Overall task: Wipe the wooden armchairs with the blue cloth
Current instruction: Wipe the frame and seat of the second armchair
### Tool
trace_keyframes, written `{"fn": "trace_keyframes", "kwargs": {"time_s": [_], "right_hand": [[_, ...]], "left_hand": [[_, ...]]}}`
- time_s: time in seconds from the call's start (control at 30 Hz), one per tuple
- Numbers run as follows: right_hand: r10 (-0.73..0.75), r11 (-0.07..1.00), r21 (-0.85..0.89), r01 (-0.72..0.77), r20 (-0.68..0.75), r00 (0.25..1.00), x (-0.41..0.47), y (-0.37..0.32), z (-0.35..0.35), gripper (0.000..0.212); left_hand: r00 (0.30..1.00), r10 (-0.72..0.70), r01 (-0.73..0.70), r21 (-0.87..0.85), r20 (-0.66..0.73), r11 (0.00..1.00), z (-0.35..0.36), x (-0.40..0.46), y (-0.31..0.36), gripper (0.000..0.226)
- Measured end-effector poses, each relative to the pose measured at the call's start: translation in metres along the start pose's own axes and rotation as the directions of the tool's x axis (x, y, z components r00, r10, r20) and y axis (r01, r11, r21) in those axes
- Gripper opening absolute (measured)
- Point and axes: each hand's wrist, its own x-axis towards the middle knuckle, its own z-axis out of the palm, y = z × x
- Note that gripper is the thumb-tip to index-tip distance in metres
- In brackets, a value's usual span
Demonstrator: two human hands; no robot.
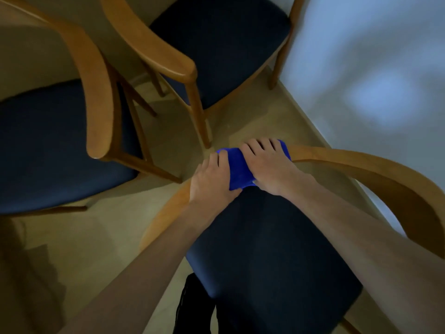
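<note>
A blue cloth is draped over the curved wooden top rail of the nearest armchair, whose dark seat lies below my arms. My left hand holds the cloth's left side, fingers curled over the rail. My right hand lies on the cloth's right side, fingers curled over its far edge. Most of the cloth is hidden under both hands.
Two more wooden armchairs stand ahead: one at the left with a dark seat, one at the top centre. A pale wall runs along the right. Beige floor shows between the chairs. A dark trouser leg is at the bottom.
</note>
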Motion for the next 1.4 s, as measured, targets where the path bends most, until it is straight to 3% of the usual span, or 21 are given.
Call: {"fn": "trace_keyframes", "kwargs": {"time_s": [0.1, 0.23, 0.47, 0.67, 0.83, 1.07, 1.4], "right_hand": [[-0.055, 0.998, 0.024, 0.056, -0.021, 0.998, 0.001, 0.003, -0.002, 0.081], [-0.019, 0.992, 0.125, 0.025, -0.047, 0.999, -0.004, 0.021, -0.003, 0.077], [0.270, 0.957, 0.118, -0.264, -0.041, 0.962, -0.050, 0.084, 0.010, 0.049], [0.436, 0.899, 0.041, -0.435, -0.015, 0.900, -0.117, 0.148, 0.018, 0.039], [0.588, 0.793, 0.197, -0.576, -0.005, 0.809, -0.184, 0.175, 0.033, 0.050], [0.779, 0.496, 0.533, -0.685, 0.076, 0.623, -0.271, 0.168, 0.077, 0.049], [0.876, 0.195, 0.599, -0.777, 0.249, 0.412, -0.332, 0.131, 0.124, 0.043]], "left_hand": [[0.999, -0.033, 0.033, 0.032, -0.010, 0.999, 0.002, -0.002, 0.002, 0.082], [0.999, -0.031, 0.025, 0.140, 0.040, 0.990, 0.001, 0.017, 0.027, 0.078], [0.952, 0.287, -0.305, 0.221, 0.107, 0.926, 0.014, 0.069, 0.097, 0.055], [0.797, 0.543, -0.575, 0.060, 0.265, 0.816, 0.022, 0.103, 0.182, 0.035], [0.655, 0.708, -0.726, -0.039, 0.263, 0.687, 0.022, 0.093, 0.249, 0.045], [0.411, 0.848, -0.911, 0.177, 0.334, 0.372, 0.028, 0.065, 0.337, 0.043], [0.153, 0.881, -0.940, 0.341, 0.447, -0.009, 0.068, 0.007, 0.399, 0.020]]}}
